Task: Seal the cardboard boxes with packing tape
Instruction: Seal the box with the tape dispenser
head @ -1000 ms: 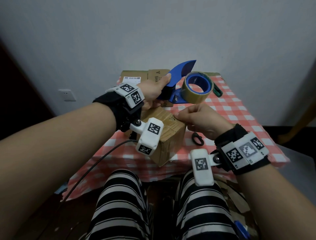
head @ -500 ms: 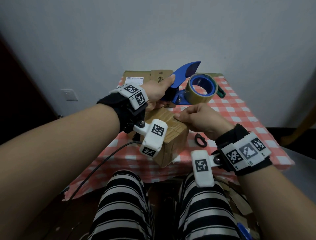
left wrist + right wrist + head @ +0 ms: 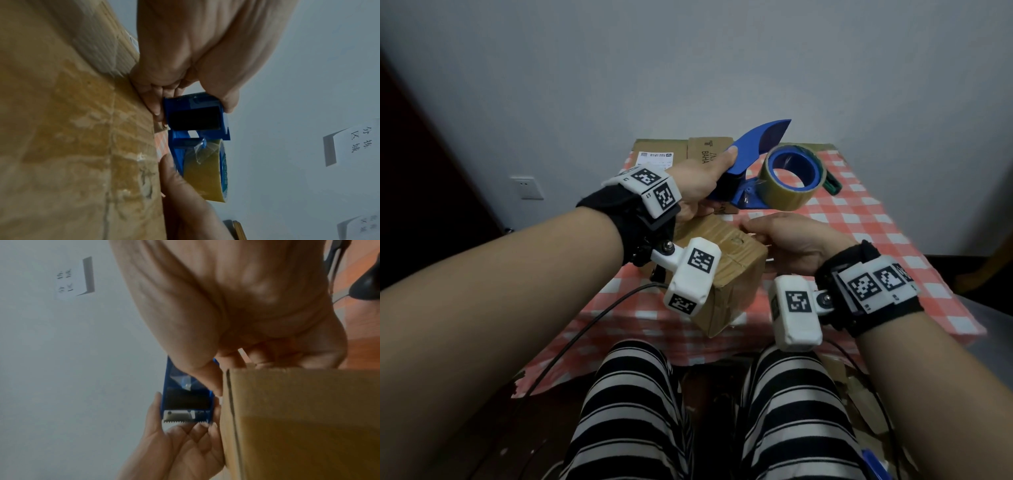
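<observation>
A small brown cardboard box sits tilted at the near edge of the table, with old tape on its top. My left hand grips the handle of a blue tape dispenser and holds it just above the box's far side. The dispenser carries a roll of tan tape, and its serrated blade faces my left palm. My right hand holds the box's far right corner. Its fingers curl over the edge, and its thumb reaches up beside the roll.
The table wears a red and white checked cloth. More cardboard boxes stand along the wall at the back. A green object lies behind the roll. A black cable hangs off the near edge by my striped knees.
The dispenser has drifted slightly right above the box. My right hand has stayed at the box's far edge and now lies lower over the corner.
</observation>
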